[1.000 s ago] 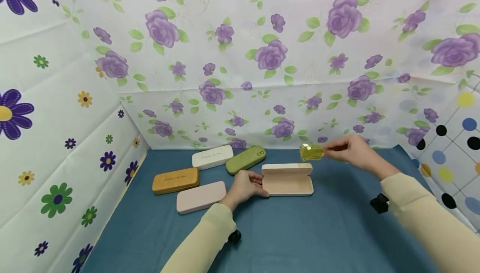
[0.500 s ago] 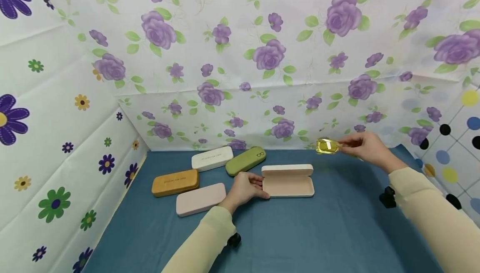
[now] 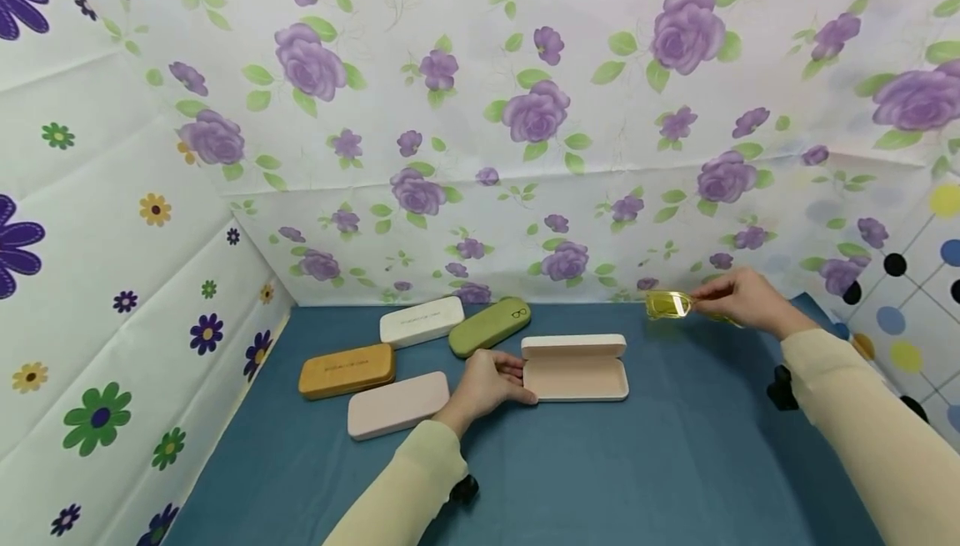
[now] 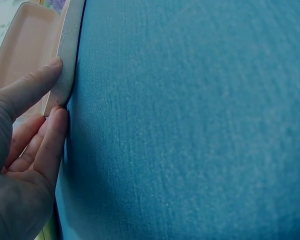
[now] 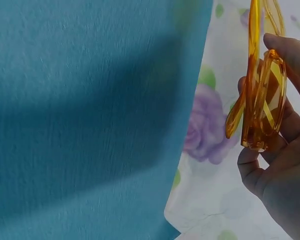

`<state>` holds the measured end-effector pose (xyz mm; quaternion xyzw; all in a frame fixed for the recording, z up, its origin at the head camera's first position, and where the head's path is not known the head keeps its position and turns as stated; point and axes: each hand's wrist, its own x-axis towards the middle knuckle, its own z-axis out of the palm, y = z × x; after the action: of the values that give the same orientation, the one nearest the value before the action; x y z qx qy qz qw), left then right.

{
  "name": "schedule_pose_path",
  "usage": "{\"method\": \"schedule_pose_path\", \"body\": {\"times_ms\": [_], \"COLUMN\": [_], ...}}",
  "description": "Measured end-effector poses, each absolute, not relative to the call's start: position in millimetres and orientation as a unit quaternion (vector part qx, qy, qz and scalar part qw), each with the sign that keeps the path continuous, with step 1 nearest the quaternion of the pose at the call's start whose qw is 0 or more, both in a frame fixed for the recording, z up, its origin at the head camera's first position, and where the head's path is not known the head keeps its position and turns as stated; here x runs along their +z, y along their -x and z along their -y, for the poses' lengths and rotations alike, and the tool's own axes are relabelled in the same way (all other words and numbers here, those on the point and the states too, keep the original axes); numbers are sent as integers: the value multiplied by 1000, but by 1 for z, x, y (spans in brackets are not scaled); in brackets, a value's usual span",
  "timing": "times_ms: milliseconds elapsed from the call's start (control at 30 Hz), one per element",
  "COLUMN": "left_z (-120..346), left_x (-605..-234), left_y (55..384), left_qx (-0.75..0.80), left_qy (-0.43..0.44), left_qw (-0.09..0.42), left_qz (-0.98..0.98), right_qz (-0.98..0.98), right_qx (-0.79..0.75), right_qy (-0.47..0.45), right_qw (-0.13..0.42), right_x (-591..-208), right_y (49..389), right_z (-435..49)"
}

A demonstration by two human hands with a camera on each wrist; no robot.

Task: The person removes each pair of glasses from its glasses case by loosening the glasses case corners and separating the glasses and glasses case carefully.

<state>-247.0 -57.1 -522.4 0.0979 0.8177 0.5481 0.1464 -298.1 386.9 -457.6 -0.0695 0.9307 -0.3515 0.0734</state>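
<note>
Yellow transparent glasses [image 3: 667, 304] are in my right hand [image 3: 744, 304], held above the back right of the table by thumb and fingers. The right wrist view shows the amber-looking glasses [image 5: 262, 100] with the fingers [image 5: 292, 125] around one side and a temple sticking out. At the table's middle lies an opened eyeglass case [image 3: 576, 379], pale outside with a beige-pink inside, its lid tipped back. My left hand [image 3: 483, 383] grips its left end. Seen from the left wrist, the thumb [image 4: 37, 85] presses one side of the case [image 4: 25, 45] and the fingertips the end.
Left of my left hand lie several closed cases: pink [image 3: 398, 405], mustard [image 3: 347, 371], white [image 3: 422, 321] and green [image 3: 490, 327]. A blue cloth [image 3: 637, 471] covers the table. Flowered sheets [image 3: 480, 112] hang behind and at the left, a dotted one [image 3: 918, 313] at the right.
My right hand has moved to the right with the glasses, which have turned a little. The left hand stays on the open case. The head view has shifted slightly.
</note>
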Motion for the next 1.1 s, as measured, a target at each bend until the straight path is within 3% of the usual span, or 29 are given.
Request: {"method": "schedule_pose_path", "body": {"times_ms": [500,1100], "left_z": [59,59], "left_x": [-528,-526], "left_y": [250,248], "left_qx": [549,556], "left_qy": [-105,-106], "left_qw": [145,144], "left_qz": [-817,-812], "right_qz": [-936,-926], "right_qx": [-329,-339], "right_qy": [96,94], "right_qw": [84,135], "right_x": [-473,-490], "right_y": [315,314], "right_z": [-391,-388]}}
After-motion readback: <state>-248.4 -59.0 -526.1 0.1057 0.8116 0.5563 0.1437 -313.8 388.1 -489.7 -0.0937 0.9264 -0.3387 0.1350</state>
